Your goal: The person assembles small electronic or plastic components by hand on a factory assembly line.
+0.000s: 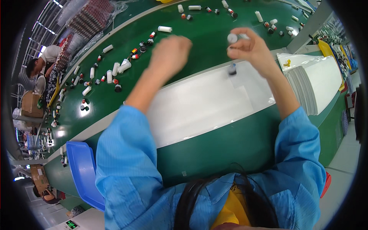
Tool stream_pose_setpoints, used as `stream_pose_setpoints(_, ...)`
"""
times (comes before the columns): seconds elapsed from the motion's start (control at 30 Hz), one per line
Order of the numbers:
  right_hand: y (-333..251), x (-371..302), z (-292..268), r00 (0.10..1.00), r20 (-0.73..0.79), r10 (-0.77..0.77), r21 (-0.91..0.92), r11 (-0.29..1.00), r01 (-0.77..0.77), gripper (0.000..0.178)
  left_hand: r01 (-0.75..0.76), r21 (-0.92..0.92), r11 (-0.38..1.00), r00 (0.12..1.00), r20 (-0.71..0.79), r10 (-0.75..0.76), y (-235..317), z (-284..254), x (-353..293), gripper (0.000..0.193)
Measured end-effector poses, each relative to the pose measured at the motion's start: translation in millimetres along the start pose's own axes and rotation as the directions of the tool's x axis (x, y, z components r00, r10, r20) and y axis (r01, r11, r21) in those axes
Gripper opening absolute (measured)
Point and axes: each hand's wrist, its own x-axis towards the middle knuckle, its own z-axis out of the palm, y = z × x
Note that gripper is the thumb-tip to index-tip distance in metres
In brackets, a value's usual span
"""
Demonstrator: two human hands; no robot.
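My right hand (251, 50) is raised over the far edge of a white sheet, thumb and fingers closed on a small white cylinder (232, 38) whose round end faces me. Below those fingers is a small dark cap-like part (232, 69), blurred; I cannot tell whether it rests on the sheet or is in the air. My left hand (168, 55) is above the green belt, fingers curled and smeared by motion, so anything in them is hidden. Nearest to it are a white cylinder (165, 29) lying on its side and small black, red and yellow parts (143, 49).
The white sheet (203, 103) lies on the green table before me. A stack of white sheets (320, 84) stands at right, a blue tray (82, 168) at left. More white cylinders (109, 76) are scattered along the belt (199, 38). Another person (44, 63) bends at far left.
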Motion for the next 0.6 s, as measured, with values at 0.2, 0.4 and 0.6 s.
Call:
stream_pose_setpoints(0.2,23.6,7.7,-26.5,0.925,-0.136,-0.354,-0.819,0.566,0.095,0.056,0.407,0.402,0.821,0.9,-0.331,-0.284,-126.8,39.6,52.0,0.027)
stream_pose_setpoints(0.4,27.2,-72.7,33.3,0.856,0.401,-0.328,-0.767,0.39,0.509,0.038,0.269,0.552,0.789,0.961,-0.1,-0.258,-121.2,34.9,45.7,0.026)
stream_pose_setpoints(0.6,4.8,-63.7,46.8,0.863,0.486,-0.137,-0.828,0.244,0.505,0.023,0.495,-0.14,0.858,0.849,0.288,-0.443,-79.3,7.2,33.5,0.024)
